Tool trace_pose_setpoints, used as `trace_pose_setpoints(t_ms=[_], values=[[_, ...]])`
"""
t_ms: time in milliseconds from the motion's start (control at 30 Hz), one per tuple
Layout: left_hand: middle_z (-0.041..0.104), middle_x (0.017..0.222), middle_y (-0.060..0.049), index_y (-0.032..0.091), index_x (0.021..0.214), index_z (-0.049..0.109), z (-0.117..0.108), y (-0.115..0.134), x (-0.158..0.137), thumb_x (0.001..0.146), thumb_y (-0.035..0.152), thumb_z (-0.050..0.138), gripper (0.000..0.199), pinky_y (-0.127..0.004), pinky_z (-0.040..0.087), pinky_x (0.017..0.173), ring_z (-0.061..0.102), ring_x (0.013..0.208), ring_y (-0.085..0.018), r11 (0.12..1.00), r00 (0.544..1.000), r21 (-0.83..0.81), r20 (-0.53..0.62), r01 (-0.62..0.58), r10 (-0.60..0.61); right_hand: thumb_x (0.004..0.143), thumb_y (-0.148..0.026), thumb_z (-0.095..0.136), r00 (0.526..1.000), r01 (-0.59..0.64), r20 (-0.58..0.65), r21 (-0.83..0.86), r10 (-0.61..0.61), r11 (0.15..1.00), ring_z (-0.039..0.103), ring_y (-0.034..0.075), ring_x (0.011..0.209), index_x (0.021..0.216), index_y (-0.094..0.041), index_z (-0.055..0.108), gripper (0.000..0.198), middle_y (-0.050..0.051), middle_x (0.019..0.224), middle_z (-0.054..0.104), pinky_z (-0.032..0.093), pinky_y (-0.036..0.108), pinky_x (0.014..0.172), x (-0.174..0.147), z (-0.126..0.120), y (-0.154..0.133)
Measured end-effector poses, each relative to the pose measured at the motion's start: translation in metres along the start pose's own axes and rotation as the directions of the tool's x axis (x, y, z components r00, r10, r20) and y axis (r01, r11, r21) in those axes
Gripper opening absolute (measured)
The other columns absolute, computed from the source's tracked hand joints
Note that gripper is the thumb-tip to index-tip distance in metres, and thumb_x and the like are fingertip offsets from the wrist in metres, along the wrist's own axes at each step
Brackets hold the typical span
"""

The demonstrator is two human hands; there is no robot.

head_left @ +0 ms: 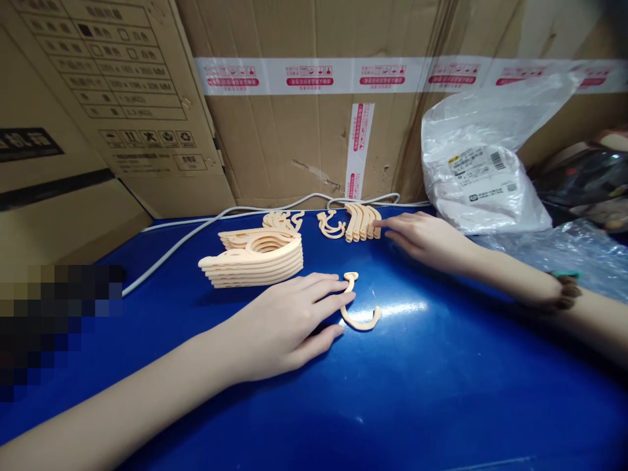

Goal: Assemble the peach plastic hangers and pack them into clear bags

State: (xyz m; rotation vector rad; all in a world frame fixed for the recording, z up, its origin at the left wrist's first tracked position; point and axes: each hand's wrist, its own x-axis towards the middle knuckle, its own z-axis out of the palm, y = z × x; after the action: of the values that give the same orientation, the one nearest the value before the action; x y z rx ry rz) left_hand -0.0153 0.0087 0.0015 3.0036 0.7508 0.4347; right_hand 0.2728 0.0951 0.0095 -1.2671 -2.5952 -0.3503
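Observation:
A cream plastic hanger hook lies flat on the blue table. My left hand rests beside it, index and middle fingertips touching its stem and the thumb apart. Farther back, my right hand stretches its fingers to the rightmost of a row of curved cream hanger arms; its index fingertip is at that piece. Left of the row are a few loose hooks. A neat stack of larger cream hanger parts stands behind my left hand, with a pile of small cream pieces behind it.
Cardboard boxes wall off the back and left. A white cable runs along the table's rear edge. At the right sit a white plastic bag with a label and clear plastic wrap. The blue table is shiny.

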Motion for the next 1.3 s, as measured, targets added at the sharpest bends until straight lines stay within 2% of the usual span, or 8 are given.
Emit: trace_pose_setpoints(t_ms=[133,300,600,800,967,1167,1233,1300], values=[[0.057,0.137,-0.014,0.015,0.134,0.054,0.000,0.000,0.000,0.099,0.029,0.046,0.039,-0.042,0.046,0.105,0.052,0.128,-0.026,1.000,1.000,-0.005,-0.011,-0.005,0.005,0.098,-0.019,0.035,0.999,0.052,0.009,0.035,-0.052,0.998,0.065,0.026,0.110,0.125,-0.013,0.060,0.037,0.015,0.121,0.068,0.049,0.044,0.094,-0.002,0.003,-0.002],[0.058,0.135,-0.014,0.016,0.130,0.058,-0.001,0.000,0.002,0.099,0.029,0.046,0.036,-0.046,0.047,0.104,0.054,0.125,-0.028,1.000,1.000,-0.003,-0.002,-0.007,0.007,0.098,-0.021,0.035,0.998,0.045,0.035,0.035,-0.046,0.998,0.066,0.025,0.105,0.121,-0.013,0.059,0.034,0.015,0.115,0.069,0.050,0.038,0.088,-0.003,0.004,-0.004],[0.063,0.129,-0.012,0.018,0.111,0.067,0.001,-0.002,0.001,0.100,0.016,0.043,0.027,-0.038,0.053,0.096,0.059,0.120,-0.024,0.988,0.990,0.103,-0.077,-0.113,0.121,0.097,-0.028,0.039,0.997,0.049,0.070,-0.077,-0.043,0.996,0.067,0.022,0.073,0.109,-0.014,0.059,0.026,0.012,0.090,0.071,0.044,0.032,0.063,-0.009,-0.008,-0.020],[0.069,0.120,-0.010,0.014,0.102,0.064,0.001,0.001,0.001,0.099,0.009,0.040,0.025,-0.036,0.052,0.097,0.060,0.118,-0.023,0.978,0.980,0.112,-0.081,-0.174,0.183,0.099,-0.027,0.036,0.986,0.163,0.068,-0.130,-0.155,0.978,0.062,0.019,0.062,0.096,-0.017,0.061,0.028,0.008,0.077,0.070,0.036,0.032,0.057,-0.017,-0.022,-0.043],[0.069,0.114,-0.011,0.013,0.102,0.061,0.002,0.005,0.003,0.101,0.012,0.035,0.026,-0.034,0.052,0.095,0.063,0.110,-0.022,0.977,0.985,0.161,-0.083,-0.136,0.151,0.099,-0.025,0.038,0.956,0.293,0.063,-0.152,-0.286,0.944,0.059,0.017,0.060,0.086,-0.018,0.059,0.026,0.005,0.070,0.065,0.035,0.031,0.060,-0.023,-0.030,-0.058],[0.069,0.101,-0.010,0.013,0.096,0.061,-0.001,0.010,0.006,0.102,0.010,0.028,0.033,-0.032,0.053,0.089,0.063,0.100,-0.021,0.961,0.971,0.227,-0.138,-0.160,0.194,0.100,-0.026,0.035,0.934,0.359,0.029,-0.083,-0.357,0.930,0.054,0.016,0.055,0.082,-0.020,0.058,0.030,0.004,0.065,0.061,0.031,0.031,0.056,-0.031,-0.037,-0.070],[0.069,0.101,-0.010,0.012,0.097,0.061,-0.003,0.011,0.006,0.102,0.010,0.029,0.033,-0.032,0.053,0.089,0.063,0.101,-0.021,0.954,0.963,0.249,-0.165,-0.168,0.213,0.101,-0.027,0.035,0.936,0.350,0.040,0.011,-0.351,0.937,0.055,0.016,0.057,0.083,-0.019,0.060,0.032,0.004,0.066,0.062,0.033,0.031,0.056,-0.033,-0.041,-0.074],[0.070,0.100,-0.010,0.011,0.100,0.061,-0.004,0.012,0.005,0.102,0.010,0.030,0.031,-0.032,0.053,0.089,0.063,0.101,-0.021,0.949,0.956,0.260,-0.184,-0.178,0.230,0.101,-0.028,0.037,0.939,0.322,0.056,0.198,-0.338,0.926,0.058,0.015,0.060,0.088,-0.019,0.062,0.030,0.003,0.071,0.065,0.036,0.029,0.058,-0.034,-0.047,-0.077]])
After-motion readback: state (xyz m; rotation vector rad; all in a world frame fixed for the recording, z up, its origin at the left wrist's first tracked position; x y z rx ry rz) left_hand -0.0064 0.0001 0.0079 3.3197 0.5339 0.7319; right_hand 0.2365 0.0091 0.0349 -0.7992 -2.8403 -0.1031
